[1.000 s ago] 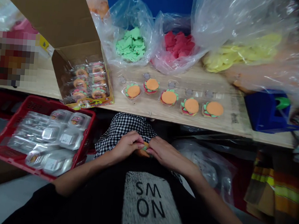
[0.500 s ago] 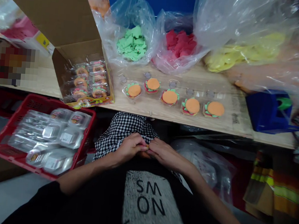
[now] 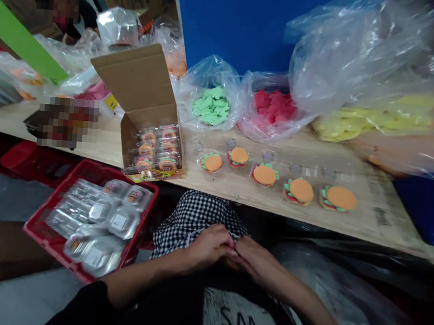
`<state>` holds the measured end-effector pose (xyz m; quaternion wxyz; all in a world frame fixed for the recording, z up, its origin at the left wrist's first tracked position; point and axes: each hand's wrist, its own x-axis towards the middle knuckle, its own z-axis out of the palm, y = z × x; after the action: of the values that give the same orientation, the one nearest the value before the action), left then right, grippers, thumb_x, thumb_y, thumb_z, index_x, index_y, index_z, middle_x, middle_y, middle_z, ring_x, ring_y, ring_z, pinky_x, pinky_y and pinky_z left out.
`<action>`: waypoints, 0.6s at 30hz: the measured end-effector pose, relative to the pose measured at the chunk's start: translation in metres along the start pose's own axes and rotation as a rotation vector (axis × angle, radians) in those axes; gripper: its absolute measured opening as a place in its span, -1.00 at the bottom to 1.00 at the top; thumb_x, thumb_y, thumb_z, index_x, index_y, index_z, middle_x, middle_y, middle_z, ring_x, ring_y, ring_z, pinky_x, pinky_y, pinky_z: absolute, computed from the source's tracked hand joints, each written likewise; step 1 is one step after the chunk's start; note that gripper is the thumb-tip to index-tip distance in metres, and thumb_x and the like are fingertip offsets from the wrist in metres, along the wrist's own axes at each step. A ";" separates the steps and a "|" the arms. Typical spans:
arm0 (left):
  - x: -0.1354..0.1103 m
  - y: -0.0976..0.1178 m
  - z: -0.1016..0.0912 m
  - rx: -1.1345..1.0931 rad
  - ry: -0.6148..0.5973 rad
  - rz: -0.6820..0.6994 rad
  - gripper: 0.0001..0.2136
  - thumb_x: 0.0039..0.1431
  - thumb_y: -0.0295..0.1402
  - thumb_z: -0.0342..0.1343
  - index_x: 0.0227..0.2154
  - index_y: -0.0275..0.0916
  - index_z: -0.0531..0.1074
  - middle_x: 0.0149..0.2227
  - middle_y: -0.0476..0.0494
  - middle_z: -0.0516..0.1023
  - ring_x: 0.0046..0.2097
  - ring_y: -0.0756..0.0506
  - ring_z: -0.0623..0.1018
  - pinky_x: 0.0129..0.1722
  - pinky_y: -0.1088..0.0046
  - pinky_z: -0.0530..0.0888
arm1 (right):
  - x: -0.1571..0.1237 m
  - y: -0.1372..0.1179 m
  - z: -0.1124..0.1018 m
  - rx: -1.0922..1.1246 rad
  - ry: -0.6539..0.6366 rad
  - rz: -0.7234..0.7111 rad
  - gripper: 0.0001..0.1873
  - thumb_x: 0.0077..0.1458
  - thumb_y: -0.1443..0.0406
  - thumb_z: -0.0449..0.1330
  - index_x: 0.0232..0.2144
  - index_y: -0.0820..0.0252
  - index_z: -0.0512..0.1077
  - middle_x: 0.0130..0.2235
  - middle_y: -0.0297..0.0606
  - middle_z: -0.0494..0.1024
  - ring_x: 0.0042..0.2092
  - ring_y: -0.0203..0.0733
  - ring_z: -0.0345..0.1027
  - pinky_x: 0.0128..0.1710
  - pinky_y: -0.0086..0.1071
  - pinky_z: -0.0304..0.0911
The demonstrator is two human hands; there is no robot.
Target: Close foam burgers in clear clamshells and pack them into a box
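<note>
My left hand [image 3: 210,244] and my right hand [image 3: 255,255] meet in front of my black shirt, over a black-and-white checked cloth [image 3: 201,211] on my lap. The fingers of both are curled in and touch each other. A small orange patch shows beneath them, but what it belongs to is hidden. On the wooden table [image 3: 232,209] ahead of my hands, several clear plastic shells stand in a row with their lids folded back. Each one holds a toy burger [image 3: 264,175] with an orange bun on top and green and red layers below.
A cardboard box [image 3: 141,76] of packed burgers stands open at left. Below it is a red basket [image 3: 89,165] of clear packs. Bags of green pieces [image 3: 212,104], red pieces [image 3: 274,107] and yellow pieces [image 3: 366,124] line the back. Another person [image 3: 63,10] is at far left.
The view has shifted up and left, so the table and my hands appear lower and further right. My hands remain together at my lap, fingers still curled.
</note>
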<state>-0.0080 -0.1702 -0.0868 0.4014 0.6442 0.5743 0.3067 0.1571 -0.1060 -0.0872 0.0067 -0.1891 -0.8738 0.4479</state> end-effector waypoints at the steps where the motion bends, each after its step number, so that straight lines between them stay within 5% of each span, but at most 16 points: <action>1: -0.001 -0.001 0.001 0.001 0.004 0.001 -0.92 -0.01 -0.42 0.10 -0.56 -0.19 0.36 -0.46 -0.07 0.37 -0.35 -0.07 0.36 -0.35 0.40 0.31 | 0.000 0.001 0.001 0.004 -0.001 0.002 -0.70 0.19 0.18 -0.16 -0.36 0.17 0.30 -0.31 -0.20 0.39 -0.25 -0.18 0.21 -0.25 -0.31 0.14; 10: -0.001 -0.003 0.004 -0.021 -0.066 -0.036 -0.91 0.02 -0.35 0.08 -0.51 -0.26 0.38 -0.46 -0.03 0.34 -0.32 -0.02 0.35 -0.29 0.47 0.29 | -0.003 -0.001 -0.002 -0.021 -0.027 -0.028 -0.67 0.20 0.18 -0.19 -0.45 0.20 0.25 -0.41 -0.27 0.32 -0.32 -0.23 0.14 -0.27 -0.35 0.11; 18: -0.005 -0.001 0.000 -0.293 0.043 -0.135 -0.87 -0.03 -0.34 0.12 -0.42 -0.29 0.39 -0.40 -0.06 0.36 -0.30 -0.02 0.36 -0.28 0.48 0.29 | -0.012 -0.005 -0.007 -0.066 0.030 0.006 -0.72 0.20 0.23 -0.18 -0.46 0.21 0.20 -0.42 -0.26 0.28 -0.34 -0.22 0.10 -0.33 -0.35 0.08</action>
<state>-0.0092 -0.1746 -0.0877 0.4981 0.5321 0.5739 0.3732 0.1677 -0.1069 -0.0773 0.0122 -0.1984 -0.8874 0.4160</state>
